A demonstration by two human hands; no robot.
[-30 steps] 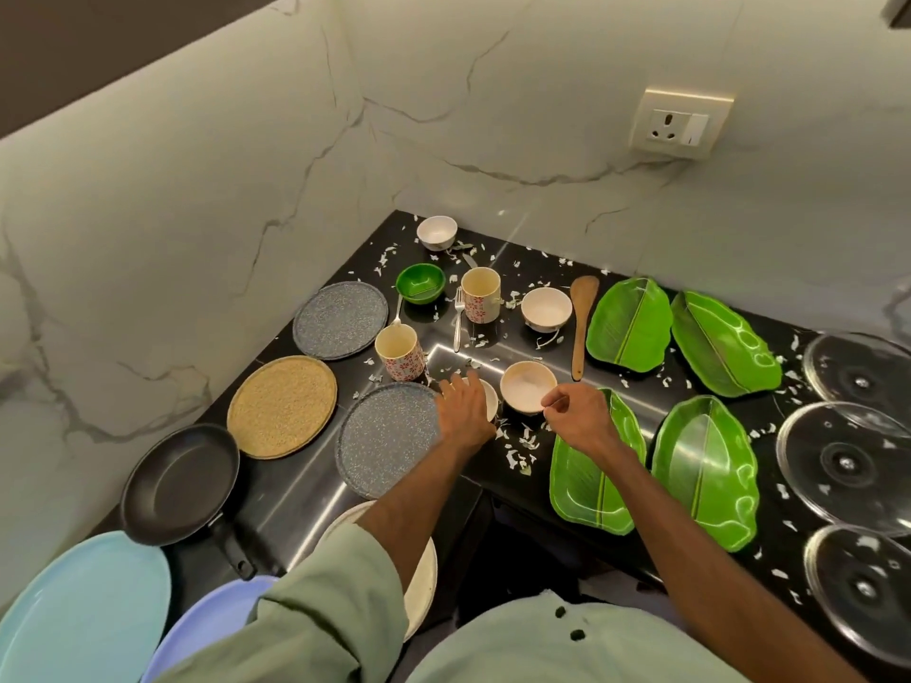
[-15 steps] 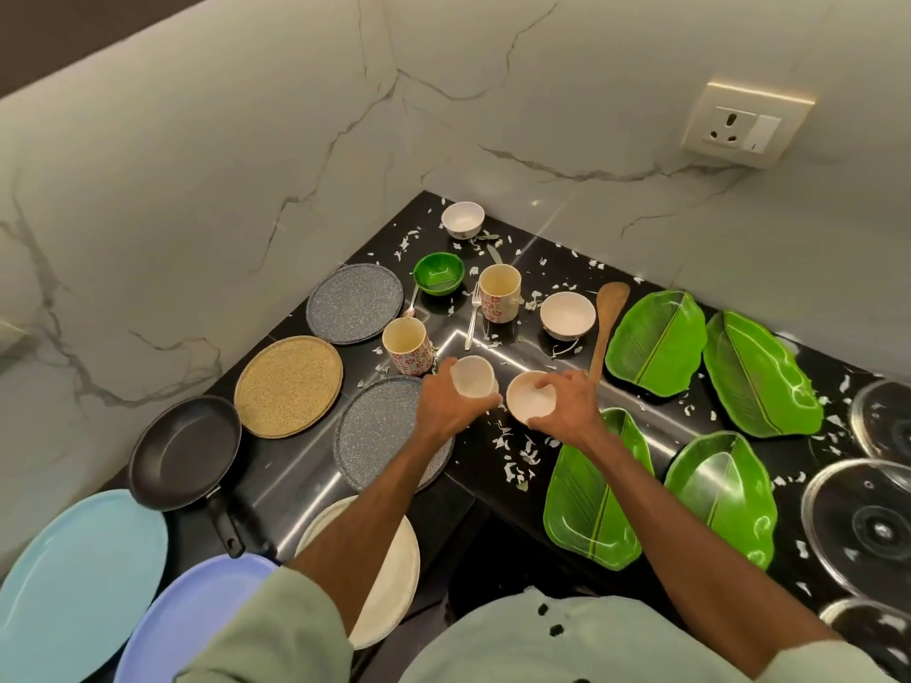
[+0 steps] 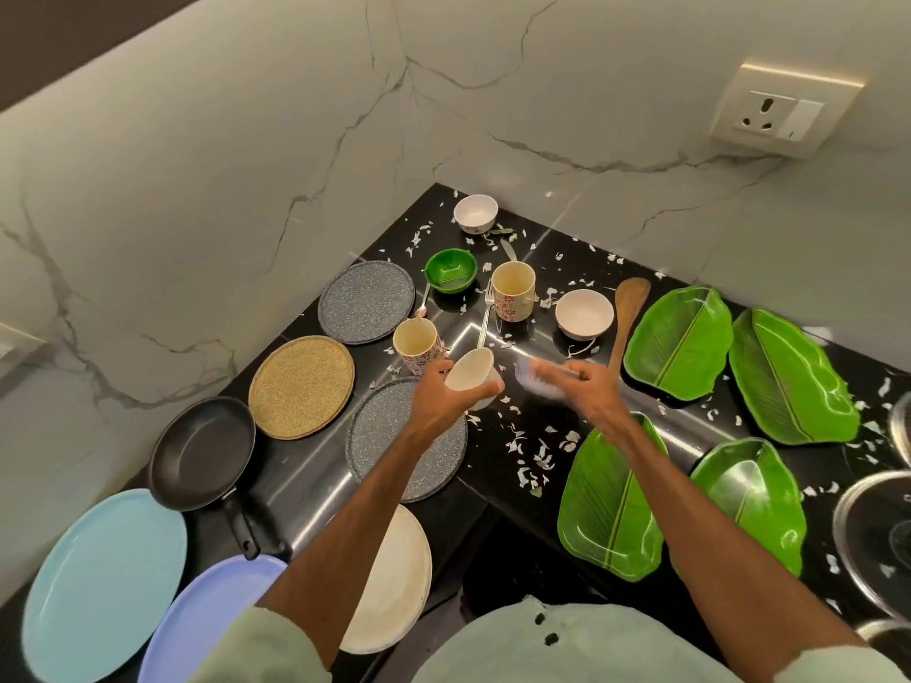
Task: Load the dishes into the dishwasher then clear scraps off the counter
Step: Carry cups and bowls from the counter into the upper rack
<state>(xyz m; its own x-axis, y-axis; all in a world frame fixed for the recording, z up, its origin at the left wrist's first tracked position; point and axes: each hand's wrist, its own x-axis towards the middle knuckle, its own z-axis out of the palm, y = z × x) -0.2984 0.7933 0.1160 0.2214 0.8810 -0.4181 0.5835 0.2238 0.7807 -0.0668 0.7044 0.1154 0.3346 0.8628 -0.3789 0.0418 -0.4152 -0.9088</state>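
My left hand (image 3: pixel 440 392) grips a small cream bowl (image 3: pixel 470 370), tilted and lifted above the black counter (image 3: pixel 315 465). My right hand (image 3: pixel 586 389) holds a second small bowl (image 3: pixel 535 379), blurred by motion, just right of the first. Both hover over scattered white scraps (image 3: pixel 535 458). On the counter stand two floral mugs (image 3: pixel 416 343) (image 3: pixel 513 290), a green bowl (image 3: pixel 451 270), two white bowls (image 3: pixel 475 213) (image 3: pixel 584 314), a fork (image 3: pixel 485 317) and a wooden spatula (image 3: pixel 626 317).
Two grey plates (image 3: pixel 366 301) (image 3: pixel 394 446), a tan plate (image 3: pixel 300 386), a black pan (image 3: pixel 202 453), and blue (image 3: pixel 103 584), lilac (image 3: pixel 197 623) and cream (image 3: pixel 394 579) plates lie left. Several green leaf plates (image 3: pixel 678 342) and glass lids (image 3: pixel 877 539) lie right. A wall socket (image 3: pixel 784 113) is above.
Both hands closed on the two small bowls and lifted them off the counter. The right hand with its bowl is now moving fast and blurred. The view shifted left.
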